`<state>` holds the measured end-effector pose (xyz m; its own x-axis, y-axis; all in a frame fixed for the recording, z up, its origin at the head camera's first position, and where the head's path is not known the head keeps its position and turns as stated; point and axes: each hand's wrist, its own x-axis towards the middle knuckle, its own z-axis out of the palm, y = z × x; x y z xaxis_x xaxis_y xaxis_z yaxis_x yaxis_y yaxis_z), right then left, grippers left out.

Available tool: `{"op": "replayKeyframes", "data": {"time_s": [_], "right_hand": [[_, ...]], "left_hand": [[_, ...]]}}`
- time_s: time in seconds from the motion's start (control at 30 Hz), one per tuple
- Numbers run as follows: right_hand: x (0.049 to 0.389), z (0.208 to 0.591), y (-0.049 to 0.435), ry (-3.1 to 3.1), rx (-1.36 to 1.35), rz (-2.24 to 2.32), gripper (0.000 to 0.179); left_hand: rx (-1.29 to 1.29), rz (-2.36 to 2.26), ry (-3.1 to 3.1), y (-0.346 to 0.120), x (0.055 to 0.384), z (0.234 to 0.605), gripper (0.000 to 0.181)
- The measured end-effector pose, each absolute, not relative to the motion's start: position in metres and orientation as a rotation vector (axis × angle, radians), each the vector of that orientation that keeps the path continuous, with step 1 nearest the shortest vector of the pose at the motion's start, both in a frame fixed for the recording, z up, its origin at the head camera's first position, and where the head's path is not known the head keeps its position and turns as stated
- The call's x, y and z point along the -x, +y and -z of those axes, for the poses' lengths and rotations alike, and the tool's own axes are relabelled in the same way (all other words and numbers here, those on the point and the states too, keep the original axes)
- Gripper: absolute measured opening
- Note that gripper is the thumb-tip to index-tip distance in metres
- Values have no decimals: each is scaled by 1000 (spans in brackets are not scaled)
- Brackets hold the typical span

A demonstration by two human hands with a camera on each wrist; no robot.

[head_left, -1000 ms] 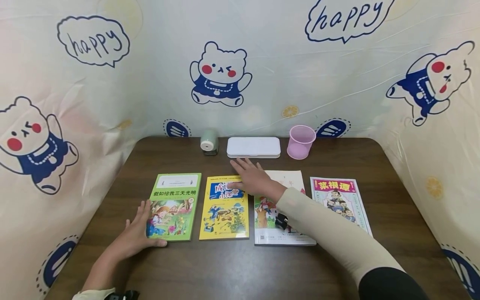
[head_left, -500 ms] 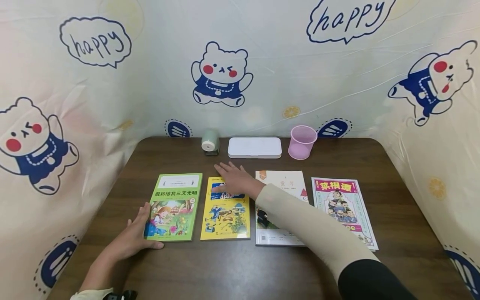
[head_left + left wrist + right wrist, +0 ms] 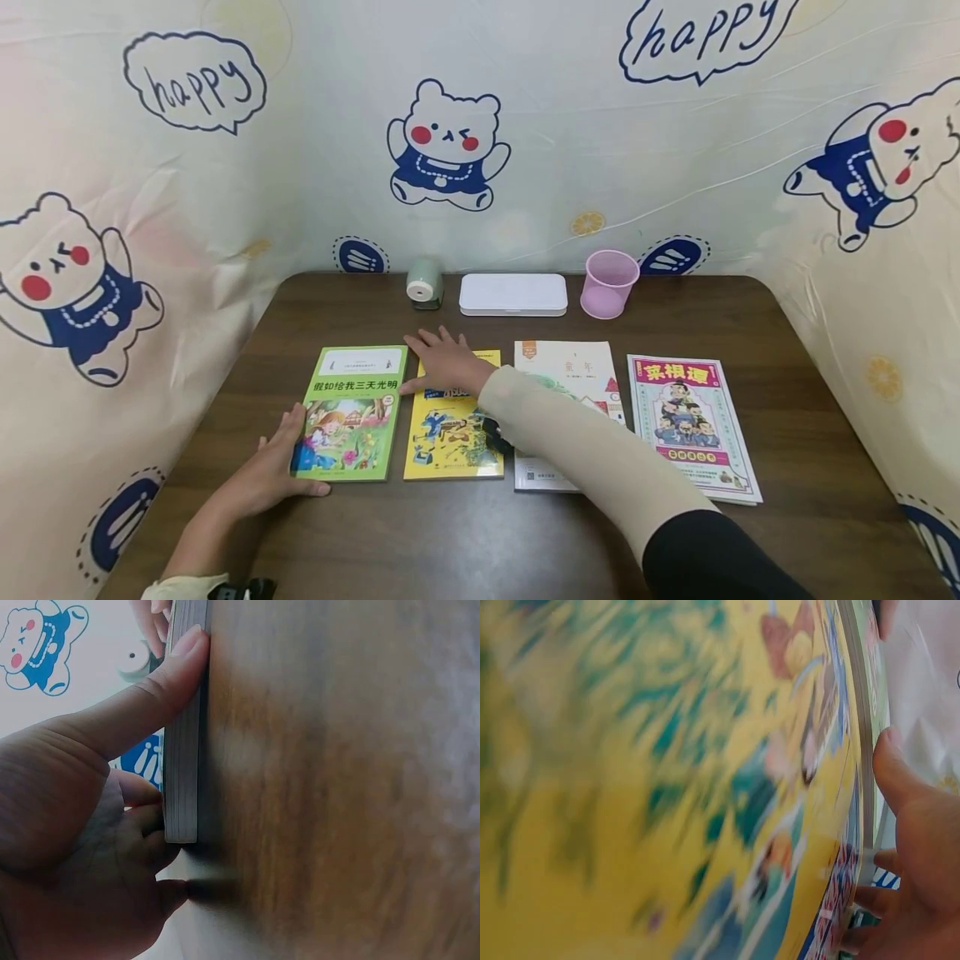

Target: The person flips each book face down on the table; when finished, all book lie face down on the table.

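Note:
My left hand (image 3: 258,479) lies at the lower left corner of a green picture-cover book (image 3: 348,429), fingers along its left side and thumb at its bottom edge. Up close in the left wrist view, the thumb tip touches the page edge of the green book (image 3: 182,780). My right hand (image 3: 447,365) is spread over the top part of a yellow book (image 3: 442,429), hiding most of its title. Its thumb reaches to the green book's right edge. In the right wrist view, the right hand (image 3: 926,847) shows beyond the yellow cover.
Right of the yellow book lie a white book (image 3: 555,358), partly under the right sleeve (image 3: 592,442), and a pink-titled book (image 3: 690,417). Along the table's back stand a green pencil sharpener (image 3: 425,283), a white flat case (image 3: 513,294) and a pink cup (image 3: 609,285).
My right hand has moved left, from between the white and yellow books to the top of the yellow one, its thumb now at the green book. My left hand has stayed almost still.

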<state>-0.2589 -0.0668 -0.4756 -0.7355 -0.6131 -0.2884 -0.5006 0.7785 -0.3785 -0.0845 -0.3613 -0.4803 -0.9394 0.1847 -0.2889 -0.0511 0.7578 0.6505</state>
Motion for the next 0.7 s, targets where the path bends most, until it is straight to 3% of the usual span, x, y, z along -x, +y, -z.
{"op": "replayKeyframes", "data": {"time_s": [0.27, 0.7], "right_hand": [[257, 479, -77, 2606, 799, 369, 109], [260, 484, -79, 2568, 753, 395, 109]], "left_hand": [[-102, -967, 2629, -361, 84, 480, 144], [-120, -934, 2678, -361, 81, 479, 139]]}}
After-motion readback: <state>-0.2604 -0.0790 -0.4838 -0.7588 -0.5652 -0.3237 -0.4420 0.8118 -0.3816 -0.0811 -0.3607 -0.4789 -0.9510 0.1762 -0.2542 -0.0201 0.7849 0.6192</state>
